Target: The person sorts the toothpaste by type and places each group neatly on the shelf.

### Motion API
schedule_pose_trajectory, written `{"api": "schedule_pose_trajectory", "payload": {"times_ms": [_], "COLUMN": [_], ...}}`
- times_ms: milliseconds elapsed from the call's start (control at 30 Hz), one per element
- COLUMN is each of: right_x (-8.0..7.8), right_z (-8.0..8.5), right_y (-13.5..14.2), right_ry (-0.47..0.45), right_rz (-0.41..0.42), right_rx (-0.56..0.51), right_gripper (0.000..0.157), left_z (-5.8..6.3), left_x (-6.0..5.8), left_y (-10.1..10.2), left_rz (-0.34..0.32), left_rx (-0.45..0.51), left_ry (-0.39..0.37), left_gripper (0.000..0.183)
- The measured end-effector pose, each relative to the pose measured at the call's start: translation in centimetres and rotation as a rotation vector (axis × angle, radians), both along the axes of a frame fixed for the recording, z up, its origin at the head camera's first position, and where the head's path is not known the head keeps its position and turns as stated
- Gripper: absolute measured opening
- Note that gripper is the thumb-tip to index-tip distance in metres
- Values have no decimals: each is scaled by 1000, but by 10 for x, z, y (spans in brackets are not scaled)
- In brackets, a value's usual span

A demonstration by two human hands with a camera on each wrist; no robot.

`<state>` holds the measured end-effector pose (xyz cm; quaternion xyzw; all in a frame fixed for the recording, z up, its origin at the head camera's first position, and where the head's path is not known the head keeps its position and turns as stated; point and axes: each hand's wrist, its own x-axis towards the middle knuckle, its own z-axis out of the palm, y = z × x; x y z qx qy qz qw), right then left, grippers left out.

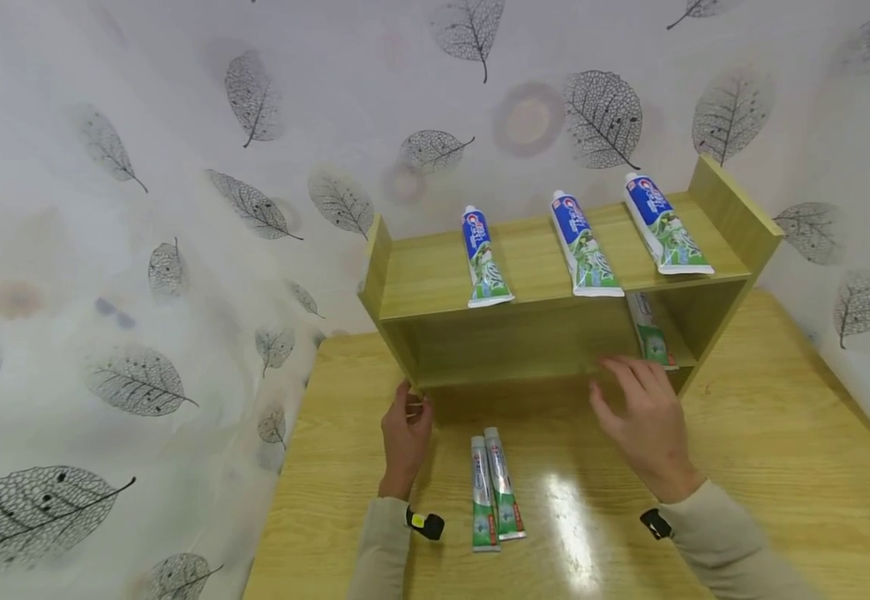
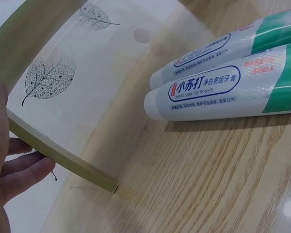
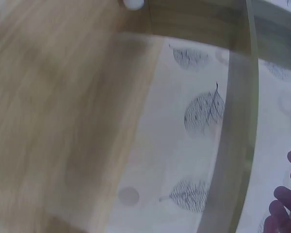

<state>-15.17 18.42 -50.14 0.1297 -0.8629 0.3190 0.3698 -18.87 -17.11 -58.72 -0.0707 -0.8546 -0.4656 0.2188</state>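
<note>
A two-tier wooden shelf (image 1: 435,271) stands on the table, and my left hand (image 1: 405,433) grips its left side panel near the bottom. In the left wrist view, thumb and fingers lie on opposite sides of that panel (image 2: 70,162). My right hand (image 1: 641,417), fingers slightly bent and holding nothing, hovers before the lower tier's right end. Just behind it, a green-and-white toothpaste tube (image 1: 651,333) lies in the lower tier, partly hidden. Two baking soda toothpaste tubes, one left (image 1: 483,500) and one right (image 1: 506,492), lie side by side on the table, caps toward the shelf.
On the top tier lie three blue-and-green toothpaste tubes, at left (image 1: 483,258), middle (image 1: 585,246) and right (image 1: 667,225). The wooden table (image 1: 787,433) meets a leaf-patterned wall covering (image 1: 525,50) behind the shelf and at the sides.
</note>
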Motion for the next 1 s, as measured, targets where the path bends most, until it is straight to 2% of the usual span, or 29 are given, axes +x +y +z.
{"api": "schedule_pose_trajectory", "payload": {"times_ms": [333, 533, 733, 1000], "right_x": [11, 20, 26, 36], "right_z": [-20, -33, -44, -61], "right_y": [-26, -39, -53, -72], "right_ry": [-44, -100, -94, -133], "right_rz": [69, 125, 180, 237], "right_rx": [76, 66, 69, 92], "right_gripper": [36, 40, 40, 41], "left_z": [-1, 1, 1, -2], "left_x": [-1, 0, -2, -1], "left_y": [0, 0, 0, -1], "left_rz": [-3, 2, -5, 4], "left_rx": [1, -8, -14, -19], "left_ry": [6, -4, 0, 18], "left_gripper": [37, 36, 37, 36]}}
